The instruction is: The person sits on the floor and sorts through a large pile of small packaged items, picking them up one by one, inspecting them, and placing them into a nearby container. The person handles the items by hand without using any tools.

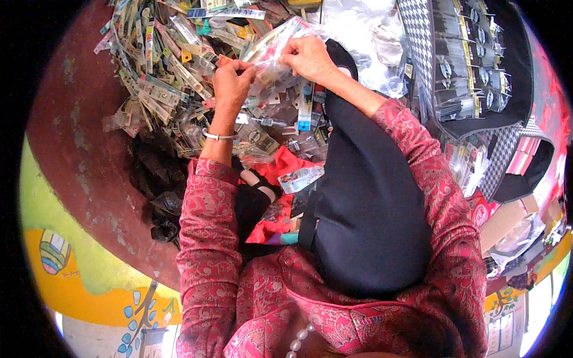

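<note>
Both hands are raised over a heap of slim packets, fingertips close together. My left hand [231, 83], with a white bracelet at its wrist, is closed in a pinch. My right hand [307, 58] pinches from the other side. A thin, clear plastic packet [268, 62] stretches between the two pinches; what it contains is too small to tell. A larger clear plastic bag [286, 34] with pink and white edges lies just behind the fingers. Beside the left fingers an orange tab [224, 61] shows.
Narrow packets [164, 89] pile up at the left and far side. White plastic bags [373, 45] lie far right of centre. An unfolded houndstooth case [418, 48] holds rows of carded pieces [465, 65]. A black plastic bag [158, 173] and red cloth [289, 164] lie nearer.
</note>
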{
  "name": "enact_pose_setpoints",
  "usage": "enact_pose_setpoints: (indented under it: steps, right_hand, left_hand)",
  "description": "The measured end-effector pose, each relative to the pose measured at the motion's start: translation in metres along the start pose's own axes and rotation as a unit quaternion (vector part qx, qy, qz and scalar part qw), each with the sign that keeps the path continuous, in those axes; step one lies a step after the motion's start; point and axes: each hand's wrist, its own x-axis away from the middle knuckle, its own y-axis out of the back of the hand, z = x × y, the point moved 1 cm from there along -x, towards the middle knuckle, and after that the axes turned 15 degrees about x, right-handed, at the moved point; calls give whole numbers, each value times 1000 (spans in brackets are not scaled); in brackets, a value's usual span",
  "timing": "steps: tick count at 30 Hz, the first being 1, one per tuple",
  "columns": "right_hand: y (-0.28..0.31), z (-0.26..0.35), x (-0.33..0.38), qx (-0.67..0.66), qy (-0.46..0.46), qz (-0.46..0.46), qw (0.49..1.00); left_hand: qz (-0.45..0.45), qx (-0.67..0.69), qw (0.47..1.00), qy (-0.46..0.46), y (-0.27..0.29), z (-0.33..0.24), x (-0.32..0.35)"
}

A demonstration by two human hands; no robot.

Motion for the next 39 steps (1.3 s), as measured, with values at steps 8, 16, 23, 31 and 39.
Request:
enact_pose_setpoints:
  steps: [8, 16, 23, 31, 39]
  right_hand:
    - [15, 20, -1, 313, 179, 30, 932]
    - [0, 30, 8, 363, 244, 24, 899]
    - [31, 49, 21, 172, 264, -90, 945]
    - [83, 103, 116, 25, 97, -263, 960]
    - [199, 107, 259, 25, 29, -369, 929]
  left_hand:
    - [27, 57, 998, -6, -4, -16, 11]
    - [34, 182, 982, 23, 32, -26, 58]
    - [90, 139, 982, 87, 88, -57, 178]
    - [107, 145, 978, 103, 91, -15, 247]
    - [118, 197, 966, 122, 97, -7, 247]
